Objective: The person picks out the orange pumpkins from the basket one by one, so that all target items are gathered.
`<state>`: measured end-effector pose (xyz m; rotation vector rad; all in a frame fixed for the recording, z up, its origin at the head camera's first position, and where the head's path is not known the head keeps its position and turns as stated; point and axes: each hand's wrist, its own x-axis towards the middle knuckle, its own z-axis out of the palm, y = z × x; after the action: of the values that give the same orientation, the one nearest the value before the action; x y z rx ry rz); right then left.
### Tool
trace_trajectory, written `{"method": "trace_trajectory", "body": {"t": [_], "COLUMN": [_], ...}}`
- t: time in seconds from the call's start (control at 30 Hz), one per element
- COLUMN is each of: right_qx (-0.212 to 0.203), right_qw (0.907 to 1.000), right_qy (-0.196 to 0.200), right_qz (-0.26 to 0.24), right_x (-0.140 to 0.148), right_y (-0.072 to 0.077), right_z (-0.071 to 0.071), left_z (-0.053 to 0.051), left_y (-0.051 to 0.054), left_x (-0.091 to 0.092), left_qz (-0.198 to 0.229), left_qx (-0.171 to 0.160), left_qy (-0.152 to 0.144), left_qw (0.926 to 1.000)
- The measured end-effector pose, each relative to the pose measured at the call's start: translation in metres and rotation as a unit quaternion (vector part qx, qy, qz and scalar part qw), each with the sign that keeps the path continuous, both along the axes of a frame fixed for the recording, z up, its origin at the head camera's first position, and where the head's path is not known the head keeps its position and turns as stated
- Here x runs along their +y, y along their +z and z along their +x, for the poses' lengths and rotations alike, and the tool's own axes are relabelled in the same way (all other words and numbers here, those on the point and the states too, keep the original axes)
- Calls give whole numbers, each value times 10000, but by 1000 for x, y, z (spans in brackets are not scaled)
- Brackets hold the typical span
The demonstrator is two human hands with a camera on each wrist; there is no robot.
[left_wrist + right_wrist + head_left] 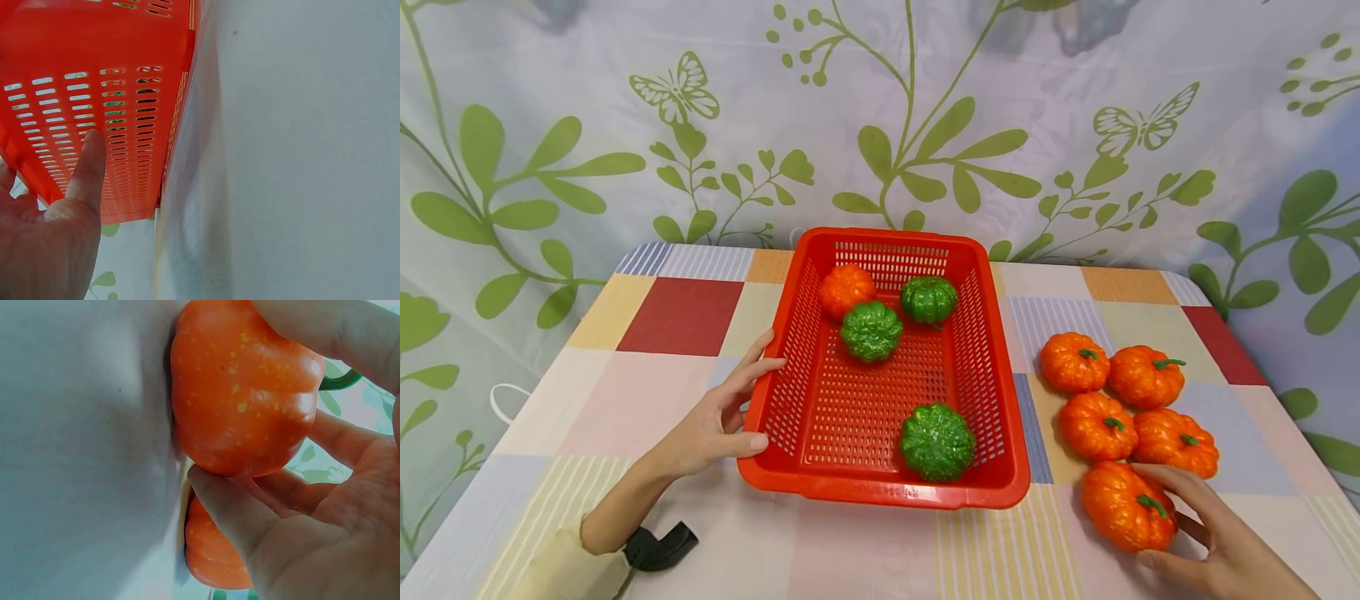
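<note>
A red plastic basket with slotted walls stands mid-table. Inside lie an orange pumpkin and green pumpkins: one beside it, one at the back right, and one near the front. My left hand holds the basket's left side, fingertips over the rim; in the left wrist view the thumb lies against the outer wall. On the right, my right hand grips a small orange pumpkin with a green stem, thumb and fingers on opposite sides. The pumpkin's underside is hidden in the head view.
Several more orange pumpkins cluster just behind the held one, such as the near-left one and the far-right one. A patchwork-patterned cloth covers the table. Behind it hangs a leaf-and-butterfly curtain. Something black is at the left wrist.
</note>
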<state>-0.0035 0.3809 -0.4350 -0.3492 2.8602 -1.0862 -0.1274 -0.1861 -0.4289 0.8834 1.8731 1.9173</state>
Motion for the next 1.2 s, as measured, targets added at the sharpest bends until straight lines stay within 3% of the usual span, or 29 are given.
{"method": "trace_trajectory", "body": {"t": [0.33,0.8,1.2], "right_qx": [471,576,1278], "right_qw": [9975,9978,9877], "right_qy": [330,258,848], "right_qz": [-418,-192,-314], "right_x": [-3,-7,-8], "right_y": [2,10,29], "right_z": [1,5,2], "left_z": [-1,0,0], "left_y": [1,0,1], "left_x": [0,-1,-1], "left_qz": [-44,-55,7], "left_qx": [34,34,46], "left_qy": [26,43,3], "left_qw": [10000,10000,10000]}}
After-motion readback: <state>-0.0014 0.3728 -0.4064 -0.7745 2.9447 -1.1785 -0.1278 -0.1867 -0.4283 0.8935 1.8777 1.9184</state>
